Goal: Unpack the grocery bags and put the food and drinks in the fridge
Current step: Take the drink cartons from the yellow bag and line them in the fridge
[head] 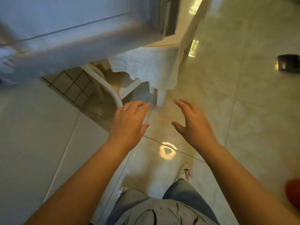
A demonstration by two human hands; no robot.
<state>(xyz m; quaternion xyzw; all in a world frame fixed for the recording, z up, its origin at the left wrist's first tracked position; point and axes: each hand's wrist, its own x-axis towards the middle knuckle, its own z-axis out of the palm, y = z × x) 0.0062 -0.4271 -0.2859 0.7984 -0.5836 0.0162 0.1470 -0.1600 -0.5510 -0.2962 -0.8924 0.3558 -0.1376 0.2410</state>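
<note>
My left hand (128, 120) and right hand (193, 124) hover open and empty above the tiled floor (243, 98); no grocery bag in sight, so its handling is unknowable.

Glossy tiled floor (227, 111), lacy white cloth (146, 65), smooth pale fridge door (65, 30)

Both bare forearms reach forward toward twelve o'clock, the left hand (129, 118) palm down with fingers spread and a ring (123, 109) on it, the right hand (193, 120) open, thumb splayed toward nine o'clock, both empty.
</note>
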